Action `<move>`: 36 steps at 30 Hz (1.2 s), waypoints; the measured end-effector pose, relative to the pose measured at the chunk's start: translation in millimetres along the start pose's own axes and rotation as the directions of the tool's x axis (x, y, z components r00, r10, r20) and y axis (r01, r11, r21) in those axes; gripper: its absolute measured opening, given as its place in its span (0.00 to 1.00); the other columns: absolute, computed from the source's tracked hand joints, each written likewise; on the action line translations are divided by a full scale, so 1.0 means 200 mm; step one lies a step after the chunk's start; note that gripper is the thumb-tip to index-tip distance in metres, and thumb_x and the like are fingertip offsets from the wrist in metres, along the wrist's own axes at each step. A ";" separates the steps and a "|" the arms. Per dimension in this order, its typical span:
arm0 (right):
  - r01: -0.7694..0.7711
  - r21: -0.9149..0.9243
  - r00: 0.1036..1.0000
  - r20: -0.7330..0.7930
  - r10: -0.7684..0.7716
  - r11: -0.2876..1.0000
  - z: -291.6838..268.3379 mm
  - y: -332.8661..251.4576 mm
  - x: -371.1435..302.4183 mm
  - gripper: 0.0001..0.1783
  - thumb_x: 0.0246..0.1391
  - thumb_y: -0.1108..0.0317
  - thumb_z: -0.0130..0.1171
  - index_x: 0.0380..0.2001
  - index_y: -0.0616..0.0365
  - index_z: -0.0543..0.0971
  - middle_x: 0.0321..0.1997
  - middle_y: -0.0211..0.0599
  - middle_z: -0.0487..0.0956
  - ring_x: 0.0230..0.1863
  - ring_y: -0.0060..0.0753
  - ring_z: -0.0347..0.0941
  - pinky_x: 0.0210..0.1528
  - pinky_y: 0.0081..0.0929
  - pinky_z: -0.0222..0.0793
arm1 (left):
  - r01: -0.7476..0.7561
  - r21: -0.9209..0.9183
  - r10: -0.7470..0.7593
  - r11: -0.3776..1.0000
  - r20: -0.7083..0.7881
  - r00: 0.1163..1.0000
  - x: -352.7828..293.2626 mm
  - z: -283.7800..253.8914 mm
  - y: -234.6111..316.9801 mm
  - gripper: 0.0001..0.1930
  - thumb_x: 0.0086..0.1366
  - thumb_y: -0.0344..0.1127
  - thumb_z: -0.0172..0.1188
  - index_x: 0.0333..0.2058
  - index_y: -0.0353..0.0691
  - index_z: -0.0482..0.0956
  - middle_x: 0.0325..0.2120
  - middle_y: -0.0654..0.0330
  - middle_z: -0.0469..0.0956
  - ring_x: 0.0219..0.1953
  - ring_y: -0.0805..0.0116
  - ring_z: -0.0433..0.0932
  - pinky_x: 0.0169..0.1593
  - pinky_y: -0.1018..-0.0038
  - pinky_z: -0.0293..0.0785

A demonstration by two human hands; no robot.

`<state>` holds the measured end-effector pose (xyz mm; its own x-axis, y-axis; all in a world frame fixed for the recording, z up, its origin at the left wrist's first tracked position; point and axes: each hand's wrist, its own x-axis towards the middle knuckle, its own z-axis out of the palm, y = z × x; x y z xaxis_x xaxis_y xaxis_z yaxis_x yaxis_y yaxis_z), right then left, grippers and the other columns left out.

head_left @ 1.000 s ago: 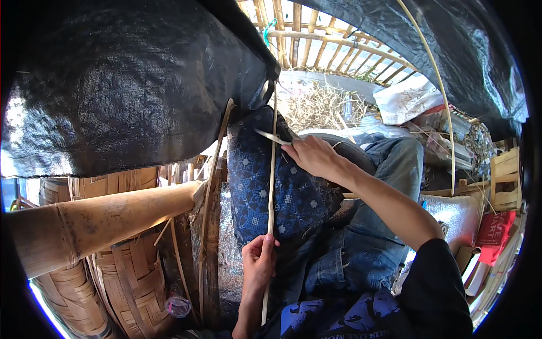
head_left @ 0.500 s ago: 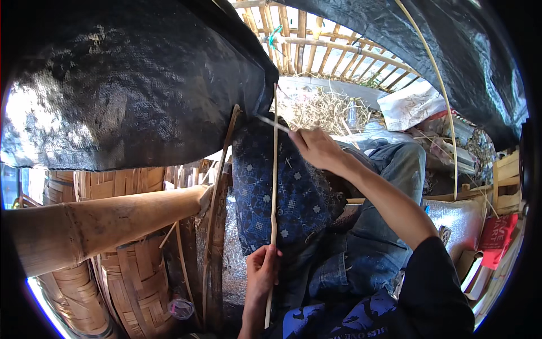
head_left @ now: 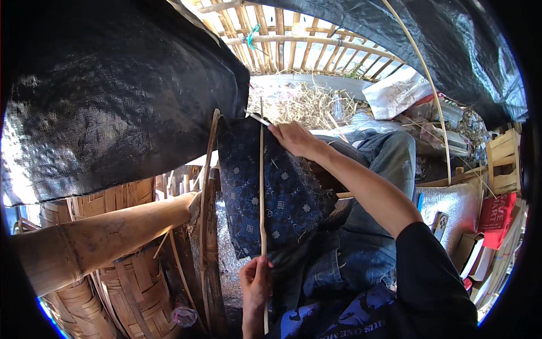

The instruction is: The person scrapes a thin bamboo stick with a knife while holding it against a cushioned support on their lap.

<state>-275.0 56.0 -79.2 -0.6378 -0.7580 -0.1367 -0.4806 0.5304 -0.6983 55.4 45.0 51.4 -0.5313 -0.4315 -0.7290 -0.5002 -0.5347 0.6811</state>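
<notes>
My left hand (head_left: 256,285) is closed round the near part of a long, thin bamboo strip (head_left: 262,192), which points away from me. Farther out, my right hand (head_left: 293,138) grips a knife (head_left: 258,118) whose pale, narrow blade crosses the strip close to its far end. Whether the blade touches the strip is hard to tell. Beneath the strip, a dark blue patterned cloth (head_left: 291,206) is draped across my leg. The knife's handle is mostly hidden in my fist.
A thick bamboo pole (head_left: 113,237) juts in from the left above woven bamboo baskets (head_left: 132,282). Black tarpaulin (head_left: 113,107) hangs at upper left. Dry straw (head_left: 310,104) lies ahead, near a white sack (head_left: 395,96). A red bag (head_left: 497,220) sits at the right.
The knife in my right hand has slid outward, closer to the strip's far tip. My left hand keeps its grip on the strip. The whole view has shifted slightly.
</notes>
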 end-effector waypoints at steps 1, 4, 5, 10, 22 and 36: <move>0.076 -0.096 0.995 -0.060 -0.082 0.992 -0.01 0.04 0.03 0.34 0.66 0.50 0.32 0.19 0.66 0.75 0.19 0.58 0.75 0.24 0.58 0.74 0.32 0.50 0.71 | -0.007 0.005 0.007 1.000 0.003 1.000 0.00 -0.01 0.00 0.17 0.69 0.45 0.49 0.27 0.39 0.73 0.07 0.73 0.60 0.07 0.85 0.56 0.09 0.84 0.50; -0.183 0.035 0.983 0.011 0.183 0.982 -0.06 0.12 0.19 0.34 0.67 0.47 0.29 0.23 0.65 0.71 0.17 0.54 0.72 0.21 0.53 0.71 0.32 0.50 0.66 | 0.030 0.001 -0.030 1.000 0.022 0.999 0.00 -0.01 -0.02 0.17 0.69 0.46 0.49 0.26 0.39 0.73 0.07 0.72 0.60 0.07 0.85 0.56 0.10 0.84 0.51; -0.269 0.115 0.960 -0.053 0.276 0.956 -0.10 0.14 0.21 0.35 0.67 0.47 0.29 0.24 0.67 0.73 0.18 0.56 0.73 0.23 0.55 0.73 0.32 0.49 0.69 | 0.038 -0.008 -0.037 0.999 0.050 0.998 0.01 0.00 -0.01 0.17 0.69 0.46 0.49 0.27 0.39 0.73 0.08 0.72 0.61 0.07 0.85 0.56 0.10 0.84 0.51; -0.198 0.131 0.977 0.112 0.184 0.971 -0.19 -0.09 -0.06 0.31 0.68 0.49 0.28 0.22 0.61 0.68 0.10 0.37 0.61 0.10 0.28 0.59 0.13 0.36 0.57 | 0.061 -0.176 -0.033 0.983 0.159 0.987 0.14 -0.01 0.00 0.16 0.71 0.45 0.45 0.29 0.40 0.70 0.07 0.72 0.58 0.06 0.82 0.55 0.10 0.83 0.50; 0.122 -0.179 0.987 0.121 -0.101 0.976 -0.13 -0.30 -0.55 0.22 0.61 0.55 0.49 0.20 0.61 0.72 0.14 0.52 0.72 0.19 0.57 0.72 0.21 0.47 0.67 | 0.215 -0.596 -0.047 0.774 0.284 0.958 0.19 0.06 0.00 0.14 0.72 0.43 0.42 0.31 0.43 0.69 0.08 0.73 0.55 0.05 0.81 0.49 0.10 0.84 0.48; -0.064 -0.105 0.991 -0.124 0.050 0.992 -0.20 -0.02 -0.03 0.29 0.66 0.51 0.37 0.22 0.65 0.74 0.13 0.50 0.72 0.15 0.48 0.70 0.25 0.45 0.68 | 0.079 -0.214 -0.038 0.974 0.193 0.981 0.14 0.03 0.03 0.15 0.69 0.44 0.49 0.28 0.41 0.71 0.07 0.70 0.59 0.05 0.80 0.55 0.12 0.82 0.53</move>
<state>-294.1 73.4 -48.2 -0.7311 -0.6771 -0.0833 -0.4997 0.6147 -0.6103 34.5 33.8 34.5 -0.6340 -0.2629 -0.7273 -0.3832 -0.7100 0.5908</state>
